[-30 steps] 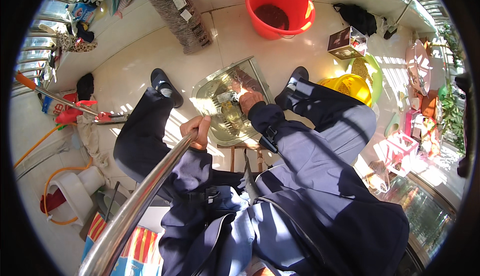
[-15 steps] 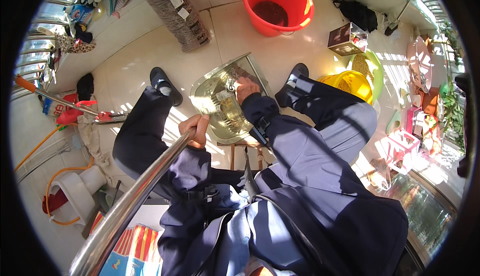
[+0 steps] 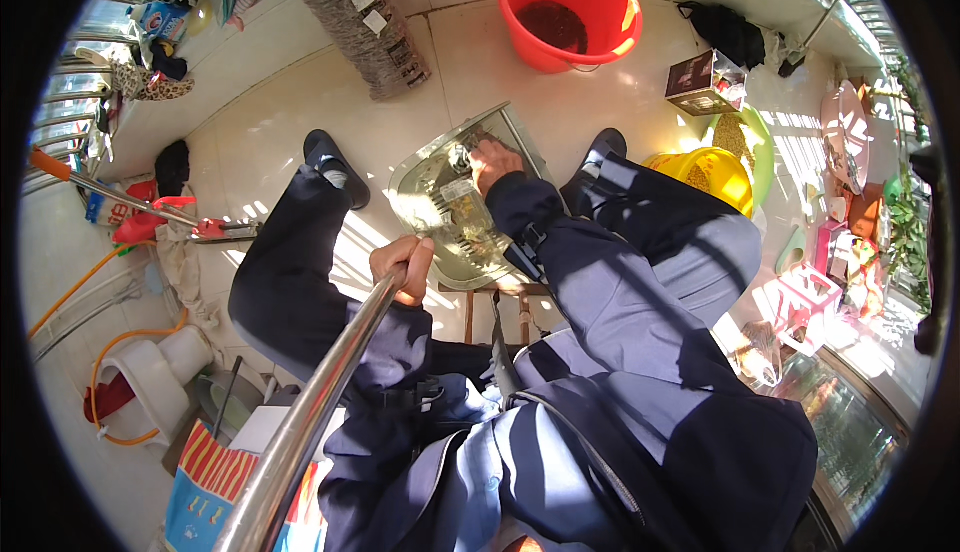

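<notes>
My left hand (image 3: 404, 264) is wrapped round the end of a shiny metal pole (image 3: 335, 377) that slants toward the lower left. Between my feet rests a greenish-grey basin-like piece (image 3: 418, 184) with rounded corners and one straight raised edge, wet-looking and lit in patches. It lies on a brown wooden frame (image 3: 469, 317) with thin legs. On its upper part, my right hand (image 3: 494, 162) is pressed down with curled fingers. Beside those fingers is a small greyish clump, too unclear to name. What the fingers hold is hidden.
Ahead stand a red bucket (image 3: 520, 37) with dark contents and a wrapped roll (image 3: 365, 32). To the right are a yellow bucket (image 3: 725, 177), a box (image 3: 700, 92) and a pink rack (image 3: 805, 307). An orange hose (image 3: 95, 377) and white pot (image 3: 140, 382) lie left.
The near end of the pole has swung to the right. My right hand has shifted slightly farther up the basin-like piece. The whole view has moved a little.
</notes>
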The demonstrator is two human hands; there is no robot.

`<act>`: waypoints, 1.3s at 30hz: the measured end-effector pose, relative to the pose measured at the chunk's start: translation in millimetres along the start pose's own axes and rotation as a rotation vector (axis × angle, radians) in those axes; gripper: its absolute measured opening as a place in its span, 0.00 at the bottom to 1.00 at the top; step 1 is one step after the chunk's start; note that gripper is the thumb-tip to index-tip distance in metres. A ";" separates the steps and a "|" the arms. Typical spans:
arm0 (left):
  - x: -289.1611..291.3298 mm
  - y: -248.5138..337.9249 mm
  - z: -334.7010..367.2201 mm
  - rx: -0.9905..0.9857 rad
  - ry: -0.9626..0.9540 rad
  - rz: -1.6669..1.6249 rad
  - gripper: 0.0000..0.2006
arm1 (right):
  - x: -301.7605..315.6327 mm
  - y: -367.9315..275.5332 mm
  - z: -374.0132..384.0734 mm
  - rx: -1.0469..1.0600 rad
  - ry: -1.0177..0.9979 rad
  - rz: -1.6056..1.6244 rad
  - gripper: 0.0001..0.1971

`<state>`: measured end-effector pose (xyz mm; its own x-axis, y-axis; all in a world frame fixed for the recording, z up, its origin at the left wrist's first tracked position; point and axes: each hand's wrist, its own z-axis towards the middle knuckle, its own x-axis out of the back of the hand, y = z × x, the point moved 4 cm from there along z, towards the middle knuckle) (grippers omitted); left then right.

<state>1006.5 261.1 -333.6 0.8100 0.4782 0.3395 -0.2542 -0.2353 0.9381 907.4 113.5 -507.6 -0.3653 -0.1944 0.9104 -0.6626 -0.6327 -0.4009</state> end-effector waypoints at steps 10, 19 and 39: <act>-1.4 4.1 1.2 0.006 -0.015 0.007 0.18 | 13.0 -4.2 0.9 0.008 0.078 -0.010 0.08; -0.5 -0.5 -1.0 0.062 -0.003 -0.014 0.17 | 5.9 -2.3 -2.7 -0.073 0.001 0.074 0.06; 1.5 0.8 -1.1 0.061 -0.016 -0.004 0.18 | -2.2 -16.1 -6.6 -0.064 -0.391 0.125 0.07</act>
<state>1006.9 262.6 -332.3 0.8194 0.4655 0.3345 -0.2193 -0.2846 0.9332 914.5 129.0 -503.9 -0.1773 -0.5447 0.8197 -0.6726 -0.5410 -0.5049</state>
